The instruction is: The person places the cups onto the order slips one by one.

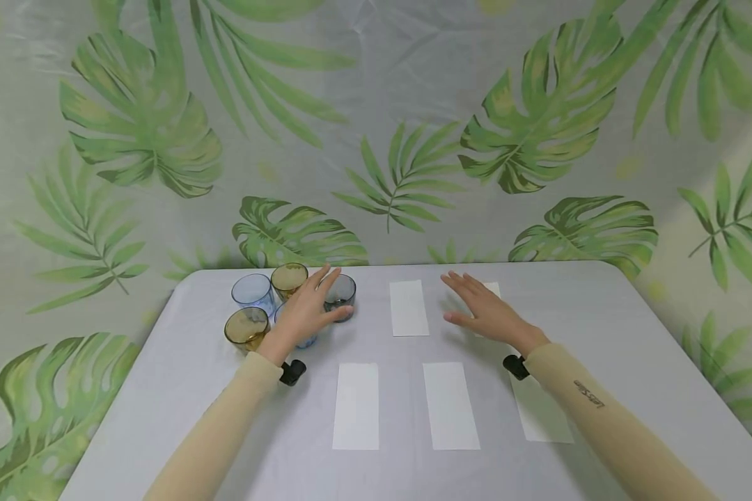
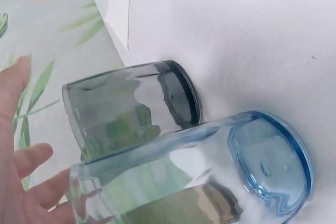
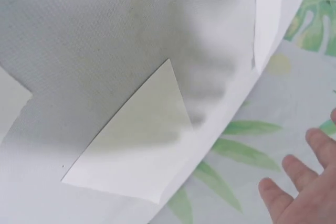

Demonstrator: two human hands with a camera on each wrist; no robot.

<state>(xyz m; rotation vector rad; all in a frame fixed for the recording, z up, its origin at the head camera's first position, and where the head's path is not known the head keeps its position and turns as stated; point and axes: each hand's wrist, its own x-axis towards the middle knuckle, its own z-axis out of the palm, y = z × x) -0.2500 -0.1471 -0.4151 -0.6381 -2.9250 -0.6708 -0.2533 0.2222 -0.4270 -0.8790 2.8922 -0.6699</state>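
At the far left of a white cloth-covered table (image 1: 639,390), five round see-through glass tumblers in a cluster: a rear amber tumbler (image 1: 290,275), a front amber tumbler (image 1: 246,327), an outer blue tumbler (image 1: 253,291), an inner blue tumbler (image 2: 268,166) and a smoky grey tumbler (image 1: 345,292). Above them, the left hand (image 1: 307,306), fingers straight, thumb spread wide. From the head camera, most of the inner blue tumbler hidden beneath hand and wrist; in the left wrist view, its thick base plain on the cloth, just beside the grey one, with fingers past its rim. Contact impossible to tell. Farther right, the right hand (image 1: 491,313), likewise wide and straight-fingered, over one of five white rectangular paper sheets (image 1: 409,308). Partly covered from overhead, but more fully exposed in the right wrist view, under finger shadows. Only in the head view, beige sleeves (image 1: 238,396).
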